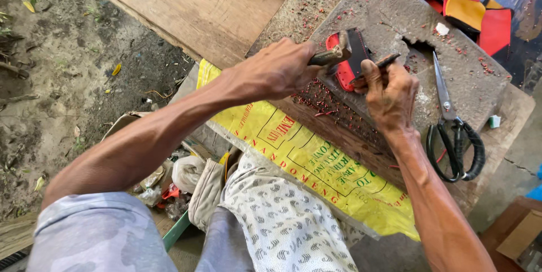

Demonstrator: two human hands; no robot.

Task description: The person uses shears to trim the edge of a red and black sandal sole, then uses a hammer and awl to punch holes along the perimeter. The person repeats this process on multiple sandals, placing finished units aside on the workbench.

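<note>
A: Left hand [276,71] — fist closed round a wooden hammer handle [324,57], metal head at the 2 o'clock end, just over the workpiece.
B: Right hand [389,94]?
A: Pinched narrow on a thin dark punch tool [389,61], thumb pressing down a red and black leather piece [350,60]. Tip contact hidden behind the fingers; cannot tell.
B: Position of the piece?
A: Flat on a pitted grey block [395,6], directly between both hands, touching the right thumb. Long axis running roughly 12 to 6 o'clock, tilted slightly toward 1. Right hand nearer; hammer head approaching from 9 o'clock.
B: Further out?
A: Black-handled scissors [454,131] at 4 o'clock of the right hand, blades pointing toward 12. Red trimmings [324,99] scattered along the block edge. Yellow printed sack [316,164] draped below at 6 o'clock. More red, yellow and black pieces [468,6] stacked at 1 o'clock. Wooden surface [192,6] at 11, bare soil [62,68] at 9.
</note>
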